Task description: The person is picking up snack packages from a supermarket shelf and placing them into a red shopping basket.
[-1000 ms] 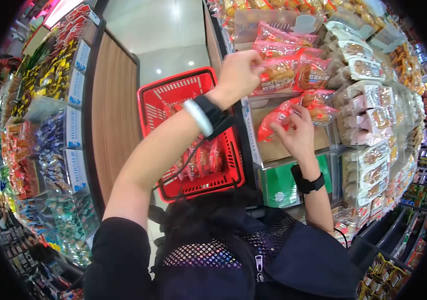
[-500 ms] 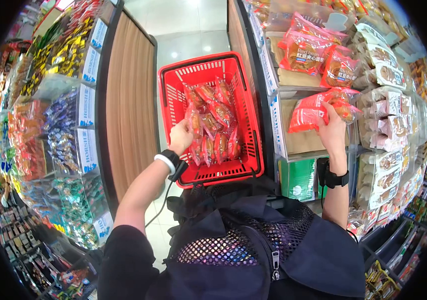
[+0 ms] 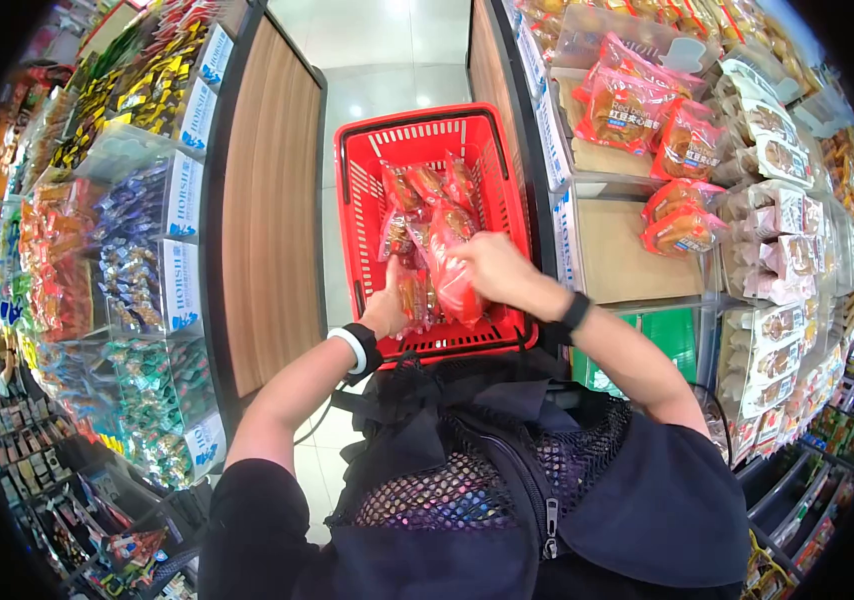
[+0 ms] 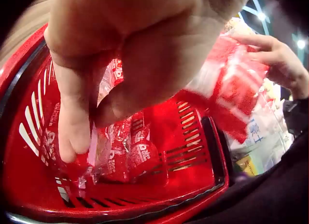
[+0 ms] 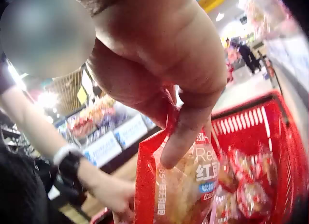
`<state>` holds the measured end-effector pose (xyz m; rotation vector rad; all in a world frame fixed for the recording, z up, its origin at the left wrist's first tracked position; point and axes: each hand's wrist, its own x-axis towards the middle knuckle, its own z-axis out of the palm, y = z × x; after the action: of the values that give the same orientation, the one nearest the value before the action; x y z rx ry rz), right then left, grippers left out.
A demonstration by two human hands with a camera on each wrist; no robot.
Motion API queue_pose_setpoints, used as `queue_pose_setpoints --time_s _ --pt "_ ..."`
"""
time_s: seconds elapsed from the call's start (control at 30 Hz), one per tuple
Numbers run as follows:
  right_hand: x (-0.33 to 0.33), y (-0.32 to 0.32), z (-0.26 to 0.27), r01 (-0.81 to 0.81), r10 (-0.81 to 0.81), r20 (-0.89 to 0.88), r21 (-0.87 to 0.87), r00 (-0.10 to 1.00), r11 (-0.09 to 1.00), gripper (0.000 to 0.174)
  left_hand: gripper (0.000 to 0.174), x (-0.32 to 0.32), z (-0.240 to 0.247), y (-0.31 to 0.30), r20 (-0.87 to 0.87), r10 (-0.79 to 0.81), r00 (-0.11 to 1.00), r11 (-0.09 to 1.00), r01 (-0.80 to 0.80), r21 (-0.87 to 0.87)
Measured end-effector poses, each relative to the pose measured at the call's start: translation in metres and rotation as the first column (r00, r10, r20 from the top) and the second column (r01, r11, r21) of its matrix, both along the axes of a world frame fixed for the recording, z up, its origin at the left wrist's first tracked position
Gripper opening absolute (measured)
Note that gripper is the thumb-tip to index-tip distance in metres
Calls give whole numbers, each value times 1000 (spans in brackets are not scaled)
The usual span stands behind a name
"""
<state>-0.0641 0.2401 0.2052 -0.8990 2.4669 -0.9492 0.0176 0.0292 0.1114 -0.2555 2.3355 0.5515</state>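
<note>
In the head view my right hand (image 3: 502, 272) holds a red bread packet (image 3: 455, 285) over the basket. The right wrist view shows thumb and fingers pinching the top edge of this packet (image 5: 186, 185), its printed front visible. My left hand (image 3: 384, 308) is inside the red basket (image 3: 347, 235) at its near left, beside bagged breads (image 3: 413, 298). Seen from the left wrist, the fingers (image 4: 75, 132) of that hand point down, fairly straight, against the red packets (image 4: 116, 154); whether the thumb grips one is hidden. Several packets lie in the basket.
Right of the basket, a shelf bin (image 3: 637, 250) holds red packets (image 3: 682, 220) at its right side, with more packets (image 3: 622, 110) in the bin beyond. Pale bread packs (image 3: 777, 240) stand farther right. A wooden panel (image 3: 272, 210) and candy bins (image 3: 137, 260) are at left.
My right hand has moved left from the shelf to above the basket, carrying a red packet. My left hand went from the shelf into the basket, then shifted slightly toward its near side.
</note>
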Motion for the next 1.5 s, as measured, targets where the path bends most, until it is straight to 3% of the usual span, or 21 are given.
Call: queue_pose_setpoints --time_s 0.13,0.17,0.23,0.3,0.37,0.43,0.47,0.5,0.53,0.6,0.7,0.77,0.87,1.0,1.13,1.23,1.33,1.37,1.4,1.47,1.5 --pt "31 -41 -98 -186 169 100 192 981 964 35 94 8 -2 -5 72 -127 989 992 125 34" --pt "44 -46 -163 -177 139 310 97 941 979 40 89 8 -5 -7 108 -217 970 976 216 16" --pt "53 -42 -144 -575 482 348 252 804 778 39 74 2 15 -3 156 -68 985 996 56 75" --pt "54 -36 -113 -582 427 488 224 761 782 39 56 0 2 -1 -106 -293 950 952 281 -119" --pt "52 -29 -92 -571 350 611 209 710 794 39 55 2 9 2 -229 -376 898 926 374 -55" --pt "42 -13 -65 -416 362 408 48 838 908 32 53 -5 15 14 -498 -498 710 807 589 33" --pt "36 -2 -44 -375 316 387 87 866 923 23 42 -7 3 15 -502 -534 681 748 657 96" --pt "32 15 -33 -286 284 133 -7 949 958 18 59 -3 -13 17 -514 -562 648 744 667 28" --pt "23 33 -9 -166 163 91 29 982 986 19 47 -2 -14 18 -503 -618 605 713 700 -33" --pt "5 73 41 113 -109 -81 59 991 992 22 52 -12 1 22 -143 -638 756 748 653 119" --pt "-19 152 67 621 -447 -573 145 687 770 33 50 -12 -12 19 -99 -701 706 708 706 18" --pt "-23 178 102 845 -639 -558 273 529 461 32 52 -15 -21 14 -59 -697 715 710 699 87" --pt "-24 228 77 863 -623 -616 213 482 458 30 52 -24 -8 15 36 -667 744 739 655 159" --pt "-19 238 80 812 -557 -606 303 568 499 20 44 -22 -28 0 -49 -656 753 743 656 132" --pt "12 167 161 650 -512 -532 97 674 754 12 34 -21 -41 -14 -163 -667 727 718 686 116" --pt "25 110 175 232 -240 -488 -77 839 970 13 28 -19 -40 -14 -160 -655 738 739 670 69" --pt "10 61 100 -163 106 -237 -233 966 959 10 25 -26 -19 -4 49 -662 748 750 659 56" --pt "7 45 69 -161 129 -173 -191 976 968 7 25 -25 -19 1 46 -655 754 755 653 54" --pt "5 31 36 -223 191 -237 -118 953 968 5 27 -25 -20 3 -138 -619 773 781 624 -7" --pt "14 3 -6 -147 171 -121 185 978 972 7 34 -21 -5 12 -362 -591 721 796 595 -116" --pt "12 -6 -45 -264 268 42 374 962 889 11 37 -21 17 20 -405 -614 678 779 604 -170"
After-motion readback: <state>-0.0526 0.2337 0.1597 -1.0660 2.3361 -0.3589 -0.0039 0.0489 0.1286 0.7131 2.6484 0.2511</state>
